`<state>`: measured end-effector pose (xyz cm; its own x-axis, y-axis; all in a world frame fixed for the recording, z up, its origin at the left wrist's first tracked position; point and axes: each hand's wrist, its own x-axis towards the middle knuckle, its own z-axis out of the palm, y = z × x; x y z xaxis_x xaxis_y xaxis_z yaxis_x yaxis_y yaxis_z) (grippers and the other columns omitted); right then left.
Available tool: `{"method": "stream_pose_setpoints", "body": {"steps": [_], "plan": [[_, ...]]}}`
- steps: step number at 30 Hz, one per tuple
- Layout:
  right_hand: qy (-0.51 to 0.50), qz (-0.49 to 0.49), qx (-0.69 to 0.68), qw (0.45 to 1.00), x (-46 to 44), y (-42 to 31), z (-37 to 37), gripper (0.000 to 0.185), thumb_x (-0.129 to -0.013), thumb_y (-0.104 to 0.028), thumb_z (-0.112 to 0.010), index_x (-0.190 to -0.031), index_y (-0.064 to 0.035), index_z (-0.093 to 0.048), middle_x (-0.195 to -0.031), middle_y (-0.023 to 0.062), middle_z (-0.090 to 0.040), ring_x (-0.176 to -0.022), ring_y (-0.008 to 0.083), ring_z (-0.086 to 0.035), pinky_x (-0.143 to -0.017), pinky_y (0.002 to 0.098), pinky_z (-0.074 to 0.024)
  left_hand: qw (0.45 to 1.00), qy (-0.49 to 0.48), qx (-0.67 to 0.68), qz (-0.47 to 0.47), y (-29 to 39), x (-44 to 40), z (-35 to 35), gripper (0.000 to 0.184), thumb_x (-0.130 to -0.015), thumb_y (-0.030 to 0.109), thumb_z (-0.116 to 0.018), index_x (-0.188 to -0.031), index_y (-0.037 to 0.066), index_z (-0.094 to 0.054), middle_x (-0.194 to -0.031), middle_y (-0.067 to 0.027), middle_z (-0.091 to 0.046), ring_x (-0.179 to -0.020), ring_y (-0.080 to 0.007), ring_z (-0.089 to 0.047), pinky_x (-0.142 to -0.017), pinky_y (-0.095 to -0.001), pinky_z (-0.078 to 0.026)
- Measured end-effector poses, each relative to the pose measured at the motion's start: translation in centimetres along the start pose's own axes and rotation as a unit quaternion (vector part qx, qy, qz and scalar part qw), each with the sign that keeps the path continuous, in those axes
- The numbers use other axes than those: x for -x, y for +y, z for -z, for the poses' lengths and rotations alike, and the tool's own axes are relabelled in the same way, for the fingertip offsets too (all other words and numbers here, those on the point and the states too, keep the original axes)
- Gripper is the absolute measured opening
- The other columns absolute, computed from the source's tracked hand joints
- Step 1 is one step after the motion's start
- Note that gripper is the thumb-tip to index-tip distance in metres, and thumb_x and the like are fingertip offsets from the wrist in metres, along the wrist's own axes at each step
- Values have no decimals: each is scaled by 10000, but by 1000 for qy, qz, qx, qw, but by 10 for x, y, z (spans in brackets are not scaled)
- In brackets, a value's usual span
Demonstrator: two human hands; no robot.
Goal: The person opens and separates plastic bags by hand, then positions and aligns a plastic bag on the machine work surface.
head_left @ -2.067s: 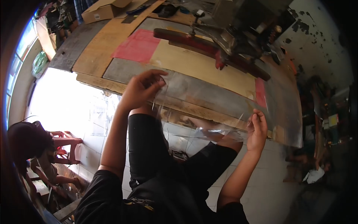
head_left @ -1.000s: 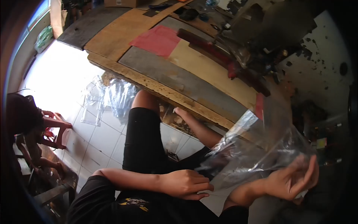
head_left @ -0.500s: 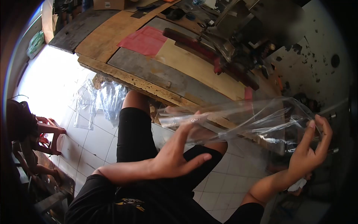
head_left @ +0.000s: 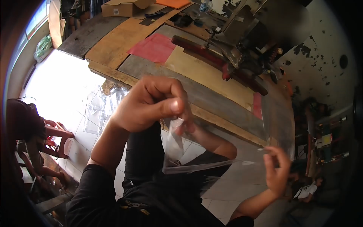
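Note:
A clear plastic sheet or bag (head_left: 215,166) hangs stretched between my two hands, in front of the bench edge and over my lap. My left hand (head_left: 157,100), raised near the middle of the view, pinches its left end between thumb and bent fingers. At the right, my right hand (head_left: 278,168) grips the other end with thumb and fingers, slightly blurred. Beyond them the workbench bears a cream strip (head_left: 211,79) with a red patch (head_left: 153,48) at its left end. A long dark red bar of a machine (head_left: 211,55) lies across the strip.
A cardboard box (head_left: 123,8) stands at the back left of the bench. Clear plastic pieces (head_left: 100,108) hang below the bench's left edge. At the far left a person (head_left: 28,125) is beside a red stool (head_left: 56,138). Another person (head_left: 308,189) is at the lower right.
My left hand has risen from my lap and closed on the plastic's left end. My right hand has moved left and down. The crumpled plastic is now spread between both hands.

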<state>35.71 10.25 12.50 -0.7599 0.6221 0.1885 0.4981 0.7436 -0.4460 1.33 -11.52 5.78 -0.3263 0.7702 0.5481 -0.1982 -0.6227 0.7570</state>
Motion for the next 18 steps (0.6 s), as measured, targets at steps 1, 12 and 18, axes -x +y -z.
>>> {"method": "stream_pose_setpoints", "body": {"steps": [1,12,18], "plan": [[2,1,-3,1000,-2,9,-15,335,-965,-174,-745,-1221,39,-708,-957,77,-671,-814,159,-631,-733,336,-507,1000,-13,-2,-3,-6,-1,-3,381,-1046,354,-730,-885,19,-643,-744,-140,-736,-725,-264,-773,-687,-342,-594],[108,212,-242,941,-13,-58,-105,782,-905,-561,-824,-1413,-5,-615,-1435,214,-643,-1450,411,-544,-1213,548,-399,977,-120,-138,110,-50,1,-55,130,-1014,121,-763,-1030,-8,-748,-1028,-88,-800,-1010,-186,-761,-948,-340,-572],[-65,128,-305,942,1,-55,-121,807,-873,-288,-891,-1539,-40,-509,-1543,167,-604,-1518,382,-488,-1259,578,-324,972,-117,-152,133,-51,14,-57,111,-970,114,-805,-1026,18,-793,-983,-86,-825,-1022,-233,-787,-1060,-424,-546]]}}
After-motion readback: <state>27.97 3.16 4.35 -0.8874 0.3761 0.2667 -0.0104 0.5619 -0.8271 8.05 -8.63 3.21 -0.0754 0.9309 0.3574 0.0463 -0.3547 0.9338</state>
